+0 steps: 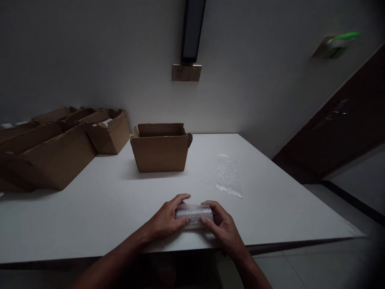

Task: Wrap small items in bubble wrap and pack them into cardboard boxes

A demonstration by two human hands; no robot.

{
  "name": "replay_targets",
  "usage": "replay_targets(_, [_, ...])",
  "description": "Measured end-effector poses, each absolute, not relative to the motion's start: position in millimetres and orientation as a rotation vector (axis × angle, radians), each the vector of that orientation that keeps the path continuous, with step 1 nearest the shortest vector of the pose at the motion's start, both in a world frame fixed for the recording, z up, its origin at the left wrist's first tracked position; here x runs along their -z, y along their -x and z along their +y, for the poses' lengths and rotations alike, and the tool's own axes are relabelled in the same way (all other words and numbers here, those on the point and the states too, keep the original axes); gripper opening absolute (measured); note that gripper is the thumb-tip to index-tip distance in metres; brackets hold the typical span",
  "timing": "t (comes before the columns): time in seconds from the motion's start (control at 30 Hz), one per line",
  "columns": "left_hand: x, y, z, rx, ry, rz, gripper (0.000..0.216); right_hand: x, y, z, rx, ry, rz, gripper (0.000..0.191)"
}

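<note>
A small bundle wrapped in bubble wrap (194,213) lies near the front edge of the white table (105,212). My left hand (167,220) grips its left end, fingers curled over the top. My right hand (221,228) holds its right end, fingers closed round it. What is inside the wrap is hidden. A loose flat sheet of bubble wrap (229,175) lies on the table beyond my right hand. An open, empty-looking cardboard box (161,149) stands upright behind the bundle, in the middle of the table.
Several open cardboard boxes (54,148) crowd the table's left side up to the wall. A wall socket (186,73) sits above the middle box. A dark wooden door (345,124) stands at the right, past the table's right edge.
</note>
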State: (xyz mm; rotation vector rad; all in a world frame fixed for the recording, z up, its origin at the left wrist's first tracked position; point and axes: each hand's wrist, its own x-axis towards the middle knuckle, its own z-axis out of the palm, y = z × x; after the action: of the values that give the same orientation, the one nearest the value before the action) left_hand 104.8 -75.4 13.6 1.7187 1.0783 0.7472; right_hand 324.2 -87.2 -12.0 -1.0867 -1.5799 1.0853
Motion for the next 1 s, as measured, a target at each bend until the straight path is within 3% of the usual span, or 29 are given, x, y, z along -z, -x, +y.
replay_targets(0.23, [-12.4,-106.3,-75.3,-0.889,-1.666,1.106,0.052,13.8,-324.5,-88.2,-1.004,1.184,-1.644,0.027])
replay_targets(0.4, [-16.2,-103.1,-72.0,-0.897,-1.663,1.116,0.049,18.2,-324.8,-86.5,-0.922,1.254,-1.666,0.039])
replay_targets(0.67, [-19.4,-103.6,-65.3,-1.010,-1.842,1.116,0.030,16.5,-328.3,-84.6,-0.943,1.269,-1.448,0.032])
replay_targets(0.87, [-77.9,-63.6,-17.8,-1.673,-2.440,1.419,0.029,5.8,-325.1,-85.6,-0.938,1.300,-1.271,0.036])
replay_targets(1.0, [-113.5,-35.2,30.1,-1.670,-2.538,1.814,0.042,2.8,-320.3,-88.8,-0.933,1.302,-1.208,0.034])
